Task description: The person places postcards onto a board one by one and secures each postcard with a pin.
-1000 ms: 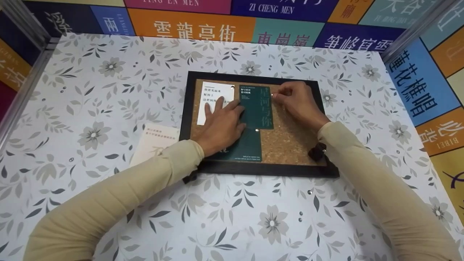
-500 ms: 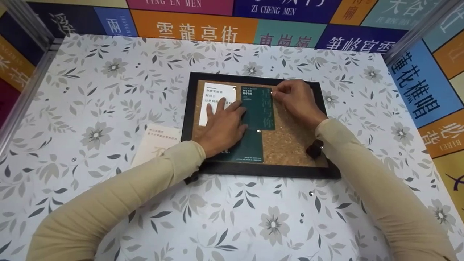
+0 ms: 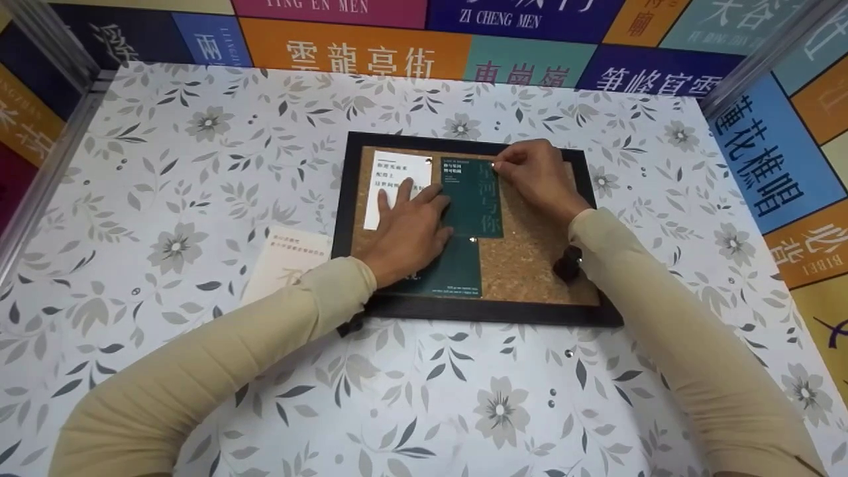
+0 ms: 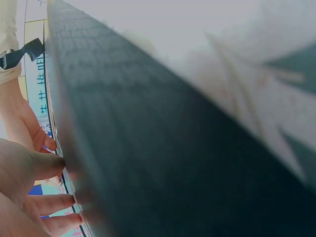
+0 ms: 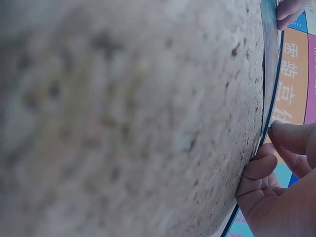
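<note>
A black-framed corkboard (image 3: 530,268) lies on the table with cards on it. My left hand (image 3: 405,232) rests fingers spread over a white card (image 3: 381,202), an upper dark green card (image 3: 470,205) and a lower green card (image 3: 454,275). Beside the upper green card's top right corner, my right hand (image 3: 538,175) pinches a small shiny thumbtack (image 3: 494,165) between thumb and index finger. The right wrist view shows that right hand (image 5: 281,173) close to the cork surface, its other fingers curled. In the left wrist view, the fingertips of my left hand (image 4: 34,187) touch the board's face.
Partly under my left sleeve, a cream card (image 3: 281,255) lies left of the board. One shiny tack (image 3: 569,354) sits on the floral tablecloth (image 3: 424,411) in front. Other tacks show at the white card's top corner and on the lower green card. Printed panels (image 3: 358,56) wall the back and sides.
My right hand has shifted slightly left and up, bringing the thumbtack from the upper green card's right edge to its top right corner. The left hand stays in place on the cards.
</note>
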The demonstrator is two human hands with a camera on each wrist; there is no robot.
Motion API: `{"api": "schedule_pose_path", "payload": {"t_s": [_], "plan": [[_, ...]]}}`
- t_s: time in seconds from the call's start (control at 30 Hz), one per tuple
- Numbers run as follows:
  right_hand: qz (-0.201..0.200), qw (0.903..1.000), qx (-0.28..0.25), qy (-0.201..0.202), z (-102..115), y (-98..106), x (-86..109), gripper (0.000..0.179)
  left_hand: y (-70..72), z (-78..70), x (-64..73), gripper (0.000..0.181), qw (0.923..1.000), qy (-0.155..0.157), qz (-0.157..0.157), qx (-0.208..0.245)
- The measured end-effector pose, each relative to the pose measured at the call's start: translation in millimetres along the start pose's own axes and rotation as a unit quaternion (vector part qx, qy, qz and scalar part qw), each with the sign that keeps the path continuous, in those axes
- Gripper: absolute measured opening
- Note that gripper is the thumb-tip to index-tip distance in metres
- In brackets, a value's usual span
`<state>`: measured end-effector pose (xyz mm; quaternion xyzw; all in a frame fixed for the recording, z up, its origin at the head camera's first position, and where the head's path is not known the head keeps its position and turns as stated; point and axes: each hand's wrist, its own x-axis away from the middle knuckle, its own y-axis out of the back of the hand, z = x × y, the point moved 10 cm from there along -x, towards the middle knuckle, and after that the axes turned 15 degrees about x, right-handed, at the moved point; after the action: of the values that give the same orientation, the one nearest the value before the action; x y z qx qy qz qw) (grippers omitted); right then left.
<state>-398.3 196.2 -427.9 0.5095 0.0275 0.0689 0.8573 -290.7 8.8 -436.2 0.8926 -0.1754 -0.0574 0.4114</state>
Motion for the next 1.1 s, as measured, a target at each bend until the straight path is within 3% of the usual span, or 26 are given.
{"api": "schedule_pose_path", "payload": {"t_s": [0.47, 0.73, 1.1], "plan": [[0.024, 0.9993, -0.026, -0.012, 0.2, -2.2, -5.5, 0.022, -0.6, -0.5, 0.0, 0.056, 1.0000, -0.002, -0.003, 0.000], [0.046, 0.9955, -0.061, -0.057, -4.2, -3.2, -7.9, 0.022, -1.0, 0.9, 0.3, 0.056, 1.0000, 0.003, -0.001, 0.000], [0.033, 0.9926, -0.074, -0.090, -7.4, -1.7, -10.7, 0.018, 0.3, 0.7, 1.7, 0.054, 0.9999, -0.008, -0.005, 0.007]]}}
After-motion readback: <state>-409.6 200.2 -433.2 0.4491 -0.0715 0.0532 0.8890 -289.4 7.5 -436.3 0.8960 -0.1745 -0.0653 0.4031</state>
